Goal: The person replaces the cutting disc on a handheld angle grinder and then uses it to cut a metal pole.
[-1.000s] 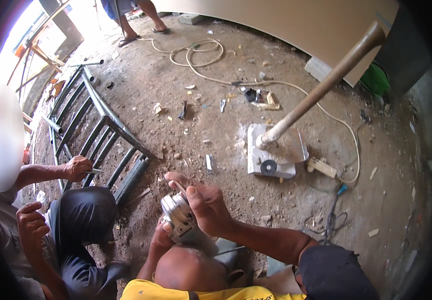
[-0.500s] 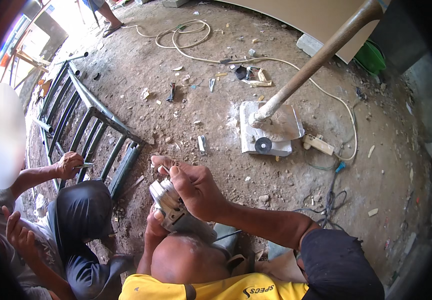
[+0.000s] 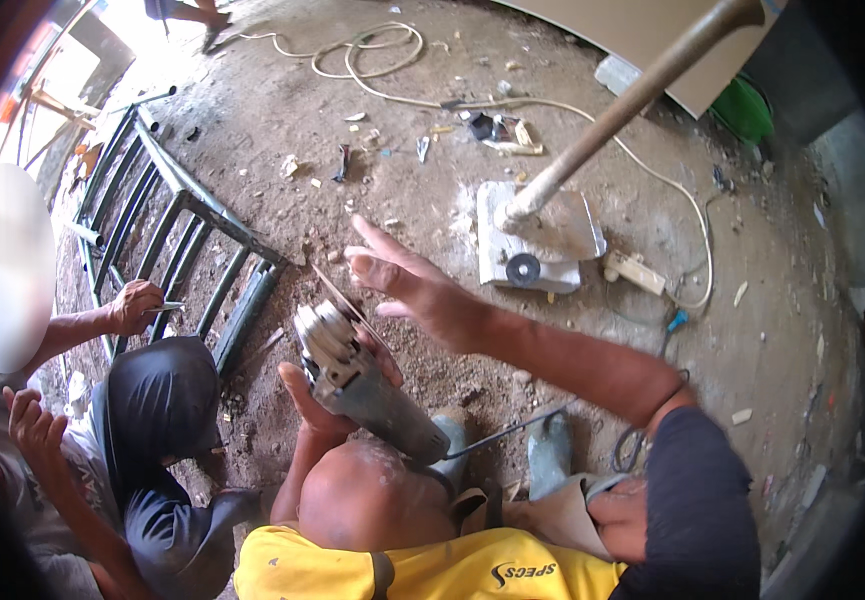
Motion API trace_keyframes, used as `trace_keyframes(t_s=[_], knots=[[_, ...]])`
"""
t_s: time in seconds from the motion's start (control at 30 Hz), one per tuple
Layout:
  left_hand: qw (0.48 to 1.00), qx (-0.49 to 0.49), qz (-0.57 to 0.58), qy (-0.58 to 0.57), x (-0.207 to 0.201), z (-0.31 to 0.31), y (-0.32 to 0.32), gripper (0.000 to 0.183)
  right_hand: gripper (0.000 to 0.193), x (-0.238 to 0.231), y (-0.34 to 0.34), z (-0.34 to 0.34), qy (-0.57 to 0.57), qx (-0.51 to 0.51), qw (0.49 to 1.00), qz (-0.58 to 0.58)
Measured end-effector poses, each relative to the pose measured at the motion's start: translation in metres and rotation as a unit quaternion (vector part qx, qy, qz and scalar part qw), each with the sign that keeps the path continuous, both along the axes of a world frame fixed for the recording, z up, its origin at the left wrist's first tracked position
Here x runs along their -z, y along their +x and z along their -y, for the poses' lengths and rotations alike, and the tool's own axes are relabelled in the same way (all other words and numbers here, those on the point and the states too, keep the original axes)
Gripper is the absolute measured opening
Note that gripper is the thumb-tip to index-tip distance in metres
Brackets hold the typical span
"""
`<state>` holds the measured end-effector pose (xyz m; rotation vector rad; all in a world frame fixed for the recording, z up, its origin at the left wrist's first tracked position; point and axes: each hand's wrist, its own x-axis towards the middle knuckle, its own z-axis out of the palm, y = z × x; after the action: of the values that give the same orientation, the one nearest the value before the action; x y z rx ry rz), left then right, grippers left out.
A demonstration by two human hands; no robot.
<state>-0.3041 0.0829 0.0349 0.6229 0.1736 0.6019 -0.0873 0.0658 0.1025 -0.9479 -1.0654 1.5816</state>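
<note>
Left hand (image 3: 324,405) gripping grey angle grinder (image 3: 362,385) above a bent knee, right hand (image 3: 414,285) open with fingers spread just above its disc, dark metal grille (image 3: 167,225) on dirt floor (image 3: 432,180), co-worker's hand (image 3: 135,306) touching the grille

Angle grinder (image 3: 357,375) hides most of left hand (image 3: 317,400).

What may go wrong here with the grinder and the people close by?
The right hand is spread open just above the grinder disc, so bare fingers could be cut if it spins. The left hand alone holds the tool, so it might slip. A second person crouches close, where sparks or fragments might reach.
</note>
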Motion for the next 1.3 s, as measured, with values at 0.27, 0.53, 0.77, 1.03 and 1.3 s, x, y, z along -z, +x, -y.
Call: trace_keyframes(t_s=[0.27,0.53,0.77,1.03,1.3], knots=[[0.989,0.038,0.122,-0.076,-0.027,-0.009,0.056,0.106,0.08,0.04,0.008,0.12,-0.022,-0.146,0.989,0.019],[0.995,0.048,-0.061,0.055,-0.023,0.042,0.102,0.101,0.092,0.052,0.014,0.149,-0.016,0.134,0.971,0.196],[0.979,-0.006,-0.199,-0.048,-0.002,0.04,0.105,0.052,0.06,0.063,0.14,0.147,-0.092,-0.052,0.963,0.25],[0.978,-0.013,-0.207,-0.006,0.01,0.042,0.09,0.051,0.036,0.241,0.362,0.372,-0.546,0.363,0.631,0.414],[0.979,-0.001,-0.203,-0.005,0.023,0.044,0.107,0.048,0.053,0.283,0.34,0.351,-0.573,0.51,0.506,0.394]])
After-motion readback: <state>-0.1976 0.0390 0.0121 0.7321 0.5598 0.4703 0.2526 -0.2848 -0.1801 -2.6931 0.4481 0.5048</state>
